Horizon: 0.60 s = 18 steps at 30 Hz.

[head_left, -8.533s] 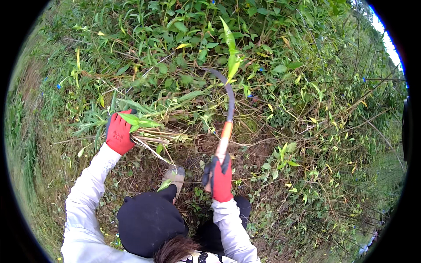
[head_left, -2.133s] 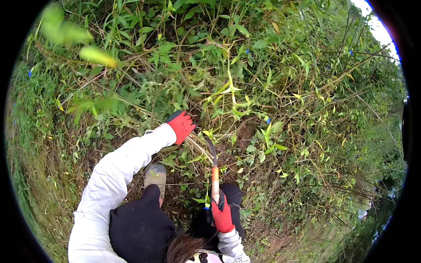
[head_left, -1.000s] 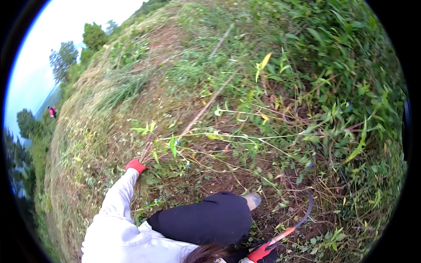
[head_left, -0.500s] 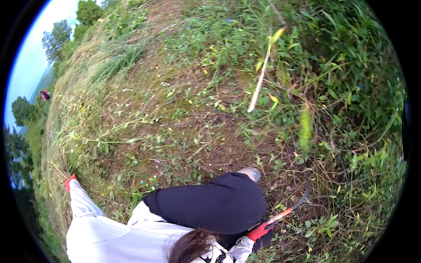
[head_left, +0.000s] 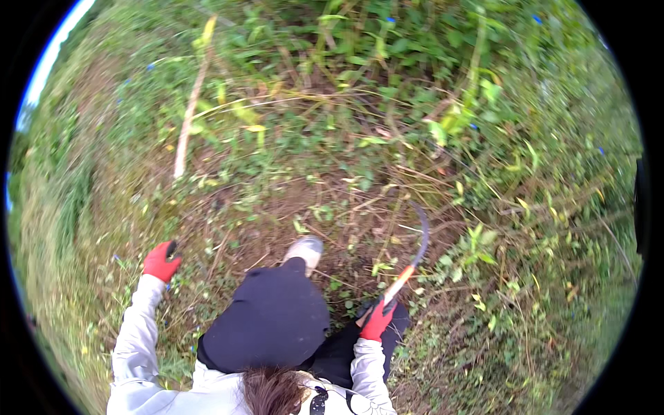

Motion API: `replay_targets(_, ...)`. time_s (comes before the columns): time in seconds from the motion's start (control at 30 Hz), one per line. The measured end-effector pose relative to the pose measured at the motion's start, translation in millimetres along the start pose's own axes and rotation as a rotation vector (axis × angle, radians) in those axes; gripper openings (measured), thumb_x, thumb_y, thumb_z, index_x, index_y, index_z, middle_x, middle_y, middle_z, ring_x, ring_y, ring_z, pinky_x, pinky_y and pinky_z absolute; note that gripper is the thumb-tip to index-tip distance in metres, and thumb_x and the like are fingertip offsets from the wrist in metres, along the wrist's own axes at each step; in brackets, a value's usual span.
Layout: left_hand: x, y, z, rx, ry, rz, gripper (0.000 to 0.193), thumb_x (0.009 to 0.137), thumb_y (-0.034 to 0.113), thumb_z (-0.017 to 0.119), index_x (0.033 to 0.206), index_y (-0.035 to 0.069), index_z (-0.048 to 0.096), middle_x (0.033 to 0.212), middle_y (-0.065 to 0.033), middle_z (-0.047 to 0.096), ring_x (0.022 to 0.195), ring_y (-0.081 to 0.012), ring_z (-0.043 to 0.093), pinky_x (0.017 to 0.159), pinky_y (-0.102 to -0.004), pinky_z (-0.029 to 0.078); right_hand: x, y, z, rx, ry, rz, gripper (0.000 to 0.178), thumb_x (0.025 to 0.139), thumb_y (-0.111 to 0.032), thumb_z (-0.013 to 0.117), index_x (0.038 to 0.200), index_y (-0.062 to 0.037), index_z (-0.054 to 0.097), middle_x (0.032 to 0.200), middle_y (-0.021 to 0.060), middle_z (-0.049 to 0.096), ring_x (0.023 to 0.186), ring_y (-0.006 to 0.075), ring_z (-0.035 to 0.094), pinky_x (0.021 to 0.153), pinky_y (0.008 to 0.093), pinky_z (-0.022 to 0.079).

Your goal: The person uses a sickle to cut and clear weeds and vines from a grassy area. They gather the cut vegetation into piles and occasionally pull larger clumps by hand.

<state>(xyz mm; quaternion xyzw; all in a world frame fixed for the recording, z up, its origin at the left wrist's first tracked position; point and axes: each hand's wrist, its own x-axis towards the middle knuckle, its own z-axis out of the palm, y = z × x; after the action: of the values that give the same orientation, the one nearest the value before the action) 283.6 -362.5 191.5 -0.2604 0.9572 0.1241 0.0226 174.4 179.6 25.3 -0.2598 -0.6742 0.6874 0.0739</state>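
On weedy ground (head_left: pixel 277 207), one sickle (head_left: pixel 408 272), one shoe (head_left: pixel 309 253) and one pale stick (head_left: pixel 187 124) can be counted. By the right hand (head_left: pixel 376 319), the sickle is gripped at its handle, the fingers wrapped around it; its single curved blade (head_left: pixel 425 238) is pointed forward, to the right of the shoe. The left hand (head_left: pixel 162 261) is held well apart, left of the dark trousers (head_left: pixel 266 318), its fingers half curled and released. Beyond that hand, the stick is seen among green weeds (head_left: pixel 242 124).
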Motion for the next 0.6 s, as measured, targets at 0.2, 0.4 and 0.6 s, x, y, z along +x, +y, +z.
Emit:
replay_targets(0.2, 92, 267, 83, -0.156, -0.224, 0.919, 0.064, 0.074, 0.031, 0.074, 0.131, 0.009, 0.055, 0.130, -0.0161, 0.056, 0.120, -0.0349, 0.053, 0.100, -0.0424, 0.045, -5, -17, -2, 0.219, -0.078, 0.082, 0.037, 0.097, -0.014, 0.051, 0.130, -0.0057, 0.038, 0.070, 0.0032, 0.051, 0.049, 0.0126, 0.050, 0.042, 0.0275, 0.041)
replay_targets(0.4, 137, 412, 133, -0.135, -0.162, 1.330, 0.097, 0.066, 0.040, 0.080, 0.146, 0.009, 0.034, 0.148, -0.0225, 0.033, 0.136, -0.0402, 0.032, 0.114, -0.0505, 0.025, -16, -39, 11, 0.143, -0.039, 0.155, 0.034, 0.097, -0.018, 0.053, 0.126, -0.0065, 0.040, 0.065, 0.0038, 0.050, 0.045, 0.0146, 0.050, 0.040, 0.0282, 0.041)
replay_targets(0.6, 203, 507, 168, 0.251, -0.040, 1.318, 0.121, 0.058, 0.060, 0.079, 0.152, 0.009, 0.021, 0.155, -0.0241, 0.020, 0.142, -0.0405, 0.022, 0.119, -0.0546, 0.009, -21, -49, 16, -0.006, 0.046, 0.038, 0.044, 0.096, -0.017, 0.056, 0.136, -0.0068, 0.039, 0.071, 0.0031, 0.055, 0.051, 0.0119, 0.052, 0.045, 0.0267, 0.043)
